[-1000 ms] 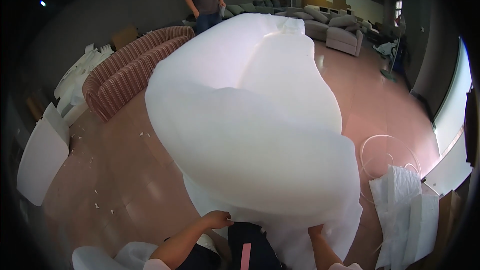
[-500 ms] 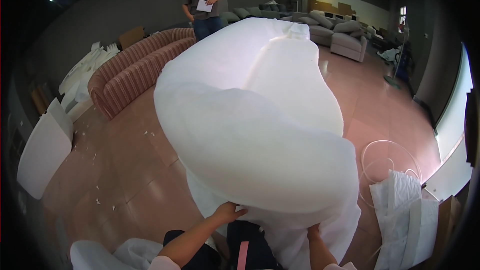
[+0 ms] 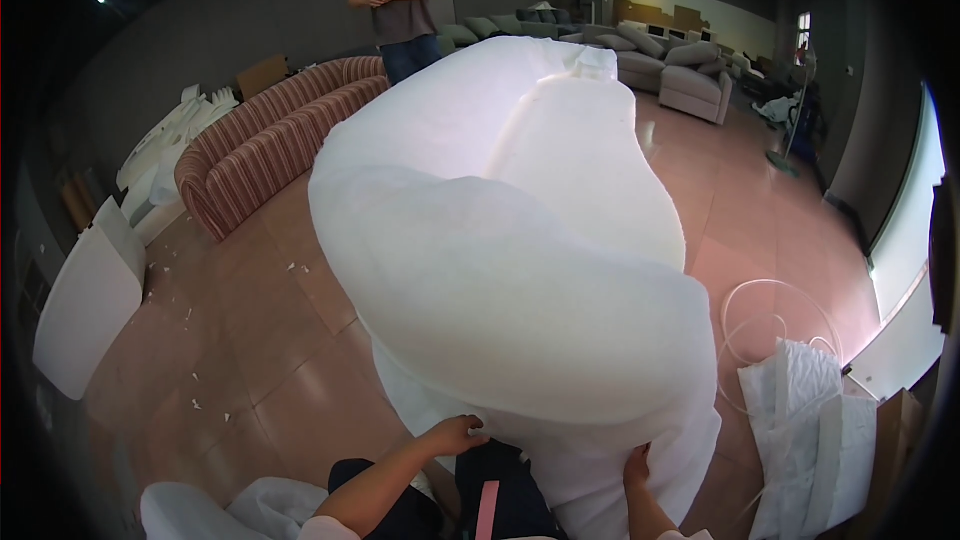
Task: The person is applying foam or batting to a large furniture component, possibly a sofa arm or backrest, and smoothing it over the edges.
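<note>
White padding sheet (image 3: 500,310) covers a large curved sofa form in front of me and hangs in folds at the near end. My left hand (image 3: 457,435) pinches the hanging sheet below the rounded end, its fingers closed on the edge. To the right, my right hand (image 3: 638,465) is closed on a fold of the same sheet, with some fingers hidden by the cloth. On the form's inner side a smooth white surface (image 3: 600,160) shows, and a small raised flap (image 3: 597,64) stands at the far end.
A striped red sofa (image 3: 280,135) stands at left, beyond a curved white panel (image 3: 95,300). White padded pieces (image 3: 800,440) and a looped hose (image 3: 728,325) lie at right. Scraps dot the tiled floor. A person (image 3: 405,5) stands behind the form; grey sofas (image 3: 690,90) are farther back.
My right hand has shifted slightly up and right along the hanging sheet. The left hand has moved slightly down and left. The person behind has brought both forearms together in front.
</note>
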